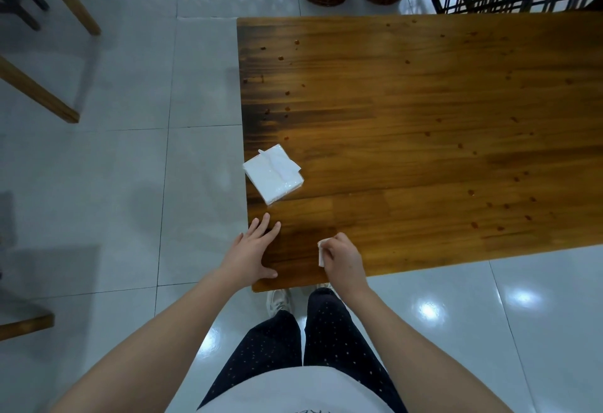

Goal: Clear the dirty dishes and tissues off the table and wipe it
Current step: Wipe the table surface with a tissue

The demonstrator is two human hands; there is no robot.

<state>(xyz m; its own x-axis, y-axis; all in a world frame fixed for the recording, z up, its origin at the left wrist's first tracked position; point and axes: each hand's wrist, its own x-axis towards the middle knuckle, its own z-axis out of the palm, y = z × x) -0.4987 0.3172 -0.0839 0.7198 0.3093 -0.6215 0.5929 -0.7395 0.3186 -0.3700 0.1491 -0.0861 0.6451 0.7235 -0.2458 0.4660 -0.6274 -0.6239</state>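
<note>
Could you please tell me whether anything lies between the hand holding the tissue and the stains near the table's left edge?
Yes: the tissue pack lies on the table at its left edge, between the right hand with its tissue and those stains. Nothing else visible lies in that path.

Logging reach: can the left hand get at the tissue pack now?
Probably yes: the left hand lies flat on the table near the tissue pack, with only bare wood between them.

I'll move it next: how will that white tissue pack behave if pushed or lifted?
The tissue pack looks flat and soft, so probably light and floppy, unlikely to roll. Its glossy wrapper may slide on the smooth table.
</note>
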